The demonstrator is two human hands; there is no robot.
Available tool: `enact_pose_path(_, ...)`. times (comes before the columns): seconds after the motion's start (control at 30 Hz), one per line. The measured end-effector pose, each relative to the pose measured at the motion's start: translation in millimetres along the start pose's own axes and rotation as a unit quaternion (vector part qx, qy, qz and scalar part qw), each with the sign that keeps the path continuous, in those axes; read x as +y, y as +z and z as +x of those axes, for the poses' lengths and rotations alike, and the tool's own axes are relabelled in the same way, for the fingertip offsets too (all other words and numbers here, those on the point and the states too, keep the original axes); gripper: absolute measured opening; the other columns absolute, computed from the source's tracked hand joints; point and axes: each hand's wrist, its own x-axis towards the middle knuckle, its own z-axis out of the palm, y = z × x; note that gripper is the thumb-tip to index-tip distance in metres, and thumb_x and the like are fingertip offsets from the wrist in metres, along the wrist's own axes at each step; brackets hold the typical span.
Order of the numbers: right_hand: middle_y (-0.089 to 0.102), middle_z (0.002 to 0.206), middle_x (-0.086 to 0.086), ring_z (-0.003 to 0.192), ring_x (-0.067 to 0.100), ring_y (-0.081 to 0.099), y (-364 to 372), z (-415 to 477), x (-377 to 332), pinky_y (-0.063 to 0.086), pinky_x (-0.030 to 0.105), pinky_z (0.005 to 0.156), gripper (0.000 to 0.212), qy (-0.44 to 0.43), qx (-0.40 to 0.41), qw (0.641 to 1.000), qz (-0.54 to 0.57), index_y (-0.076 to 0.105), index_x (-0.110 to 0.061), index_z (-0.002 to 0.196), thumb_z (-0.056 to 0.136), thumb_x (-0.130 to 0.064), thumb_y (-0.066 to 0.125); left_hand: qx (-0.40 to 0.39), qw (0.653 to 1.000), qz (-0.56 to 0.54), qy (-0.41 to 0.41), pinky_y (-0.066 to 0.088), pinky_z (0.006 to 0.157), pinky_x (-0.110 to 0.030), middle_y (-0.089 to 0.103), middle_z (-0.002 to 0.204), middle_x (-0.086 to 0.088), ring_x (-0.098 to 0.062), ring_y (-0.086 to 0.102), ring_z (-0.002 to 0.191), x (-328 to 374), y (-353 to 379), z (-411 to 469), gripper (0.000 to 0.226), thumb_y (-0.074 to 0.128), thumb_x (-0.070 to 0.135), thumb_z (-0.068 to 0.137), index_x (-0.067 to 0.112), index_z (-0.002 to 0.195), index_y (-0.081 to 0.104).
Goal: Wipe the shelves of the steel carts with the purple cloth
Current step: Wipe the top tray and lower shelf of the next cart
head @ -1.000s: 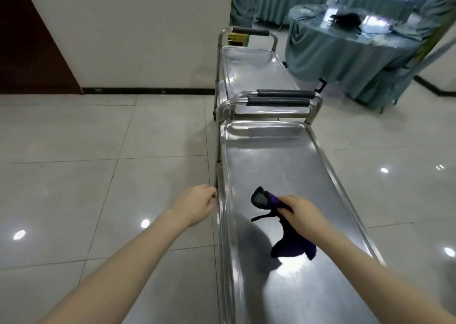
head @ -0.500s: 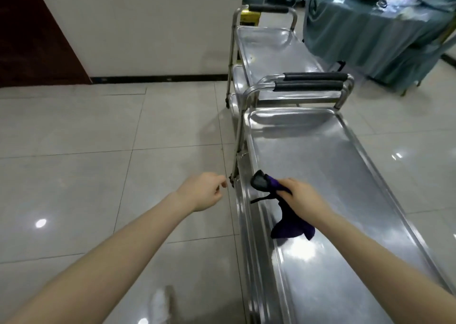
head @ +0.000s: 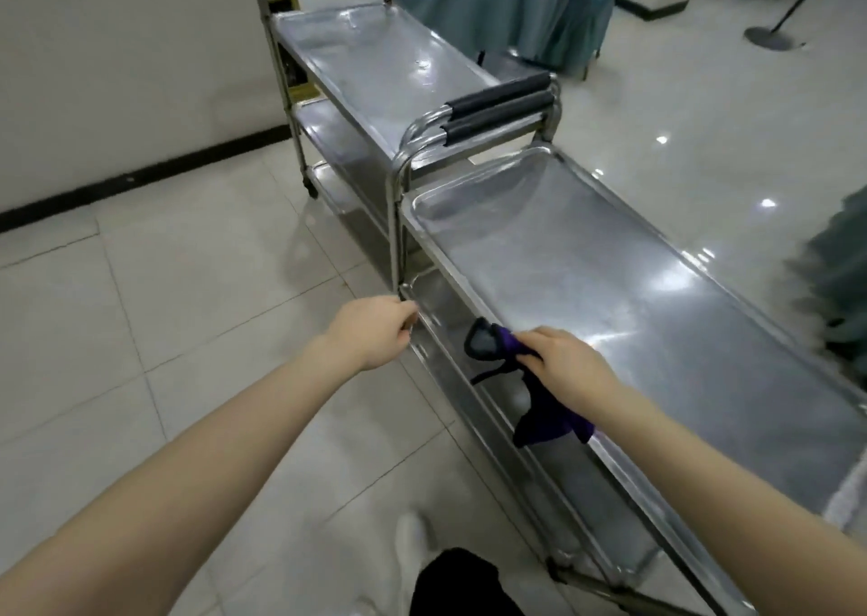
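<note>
Two hands at the cart: your left hand grips its rim, your right hand clutches the bunched cloth hanging beneath it. Spread it flat, then wipe the shelf in long strokes.

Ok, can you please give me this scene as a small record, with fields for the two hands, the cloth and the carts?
near cart: steel, several shelves
far cart: just beyond it, the two handles adjacent
left hand: fingers curled at the rim of the middle shelf; grip unclear
right hand: grips the purple cloth
purple cloth: bunched, at left rim of the top shelf
</note>
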Motion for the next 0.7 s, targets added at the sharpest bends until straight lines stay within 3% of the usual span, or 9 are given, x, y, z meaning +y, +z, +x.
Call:
enact_pose_path(0.17,0.06,0.108,-0.006,0.096,0.02,0.056,0,47,11,0.047,0.033,0.07,0.022,0.073,0.041,0.996,0.01,0.059,-0.033,0.115,0.099,-0.033,0.045,0.015,0.995,0.055,0.076,0.04,0.065,-0.031,0.06,0.11,0.0,-0.024,0.06,0.096,-28,-11,60,0.029,0.044,0.028,0.09,0.022,0.115,0.058)
enact_pose_path(0.5,0.056,0.103,-0.008,0.094,0.019,0.053,4,84,8,0.044,0.031,0.064,0.018,0.218,0.073,0.971,0.07,0.059,-0.035,0.107,0.099,-0.033,0.043,-0.023,0.975,0.084,0.205,0.045,0.071,-0.032,0.061,0.108,0.0,-0.022,0.058,0.098,-44,-20,152,0.026,0.044,0.03,0.092,0.02,0.111,0.057)
enact_pose_path(0.7,0.056,0.11,-0.006,0.1,0.022,0.05,22,92,-16,0.048,0.04,0.079,0.021,0.313,0.084,0.943,0.077,0.059,-0.03,0.114,0.099,-0.029,0.044,-0.043,0.954,0.066,0.288,0.046,0.077,-0.032,0.063,0.111,0.003,-0.022,0.059,0.099,-64,-5,195,0.029,0.046,0.03,0.09,0.022,0.114,0.06)
